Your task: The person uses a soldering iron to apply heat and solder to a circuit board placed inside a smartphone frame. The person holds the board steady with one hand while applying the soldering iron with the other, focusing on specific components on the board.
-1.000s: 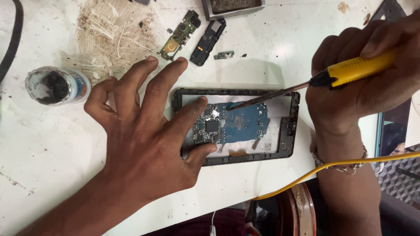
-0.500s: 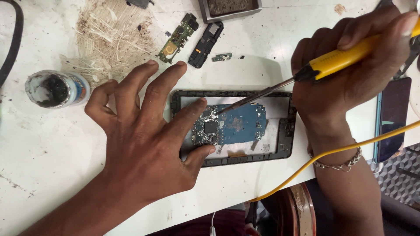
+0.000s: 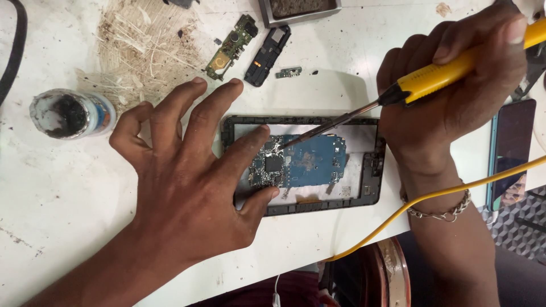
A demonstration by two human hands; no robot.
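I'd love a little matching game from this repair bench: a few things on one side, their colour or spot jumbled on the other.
Things:
1. soldering iron handle
2. circuit board
3. small open jar
4. bracelet

Descriptions:
A. blue, lying inside the black phone frame
B. yellow, gripped in the right hand
C. silver chain on the right wrist
D. on the white table, beyond the left hand, dark contents

Pairs: 1-B, 2-A, 3-D, 4-C

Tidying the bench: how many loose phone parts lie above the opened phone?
3: a green board, a black module right of it, a tiny board further right. More may be out of view.
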